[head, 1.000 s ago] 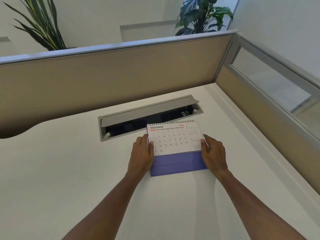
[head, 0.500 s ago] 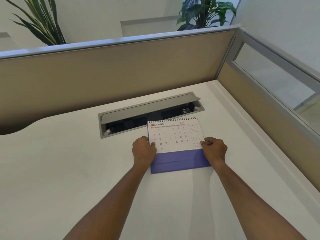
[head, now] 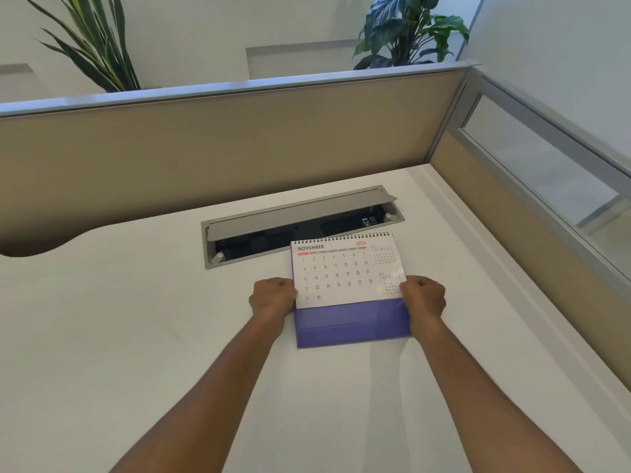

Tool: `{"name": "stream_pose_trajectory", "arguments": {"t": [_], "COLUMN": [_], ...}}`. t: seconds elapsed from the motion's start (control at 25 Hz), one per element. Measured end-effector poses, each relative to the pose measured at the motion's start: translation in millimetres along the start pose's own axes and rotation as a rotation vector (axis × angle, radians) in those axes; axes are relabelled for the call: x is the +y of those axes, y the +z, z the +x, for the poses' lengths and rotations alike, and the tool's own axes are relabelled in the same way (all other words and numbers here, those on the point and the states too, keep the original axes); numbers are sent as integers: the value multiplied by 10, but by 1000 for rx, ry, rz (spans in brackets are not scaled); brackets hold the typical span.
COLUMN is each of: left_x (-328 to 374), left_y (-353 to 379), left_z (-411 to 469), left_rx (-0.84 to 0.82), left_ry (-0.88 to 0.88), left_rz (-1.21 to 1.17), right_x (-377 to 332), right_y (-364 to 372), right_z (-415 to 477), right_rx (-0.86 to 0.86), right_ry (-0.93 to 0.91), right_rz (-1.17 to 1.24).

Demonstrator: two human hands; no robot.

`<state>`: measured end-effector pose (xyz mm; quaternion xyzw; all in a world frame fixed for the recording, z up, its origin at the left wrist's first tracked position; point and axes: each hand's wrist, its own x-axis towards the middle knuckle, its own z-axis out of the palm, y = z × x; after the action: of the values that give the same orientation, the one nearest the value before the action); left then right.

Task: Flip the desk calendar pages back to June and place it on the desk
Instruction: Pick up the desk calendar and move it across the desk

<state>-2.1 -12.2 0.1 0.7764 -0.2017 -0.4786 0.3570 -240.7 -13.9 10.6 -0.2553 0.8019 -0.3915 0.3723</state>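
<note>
The desk calendar (head: pixel 346 279) sits face-up to the camera with the NOVEMBER page showing, its spiral binding along the far top edge and its purple base toward the person; it stands on the white desk (head: pixel 136 336), just in front of the open cable tray (head: pixel 300 223), which lies behind the binding; the left hand (head: pixel 273 298) is curled closed at the calendar's left edge, fingers folded in against the side of the page and base; the right hand (head: pixel 423 298) is likewise closed at the right edge, thumb and fingers pinching near the lower corner of the white page, though whether it has just the top sheet or the whole stack I cannot tell; so both hands have hold of the calendar, one to either side; by my read the flipping has not begun, since the month showing is well past June; the next move calls for one hand to steady the base while the other lifts single sheets over the spiral, several in turn, checking the month name each time; beyond the calendar and tray rises the beige partition (head: pixel 239 141), with leafy plants (head: pixel 409 32) behind it.
</note>
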Motion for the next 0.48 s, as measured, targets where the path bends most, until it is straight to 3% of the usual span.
{"name": "stream_pose_trajectory", "arguments": {"t": [0.48], "left_x": [-215], "left_y": [-1015], "left_z": [-537], "left_rx": [118], "left_ry": [26], "left_rz": [-254], "right_x": [-15], "right_y": [355], "right_z": [-710], "right_rx": [-112], "right_ry": [40], "right_rz": [203]}}
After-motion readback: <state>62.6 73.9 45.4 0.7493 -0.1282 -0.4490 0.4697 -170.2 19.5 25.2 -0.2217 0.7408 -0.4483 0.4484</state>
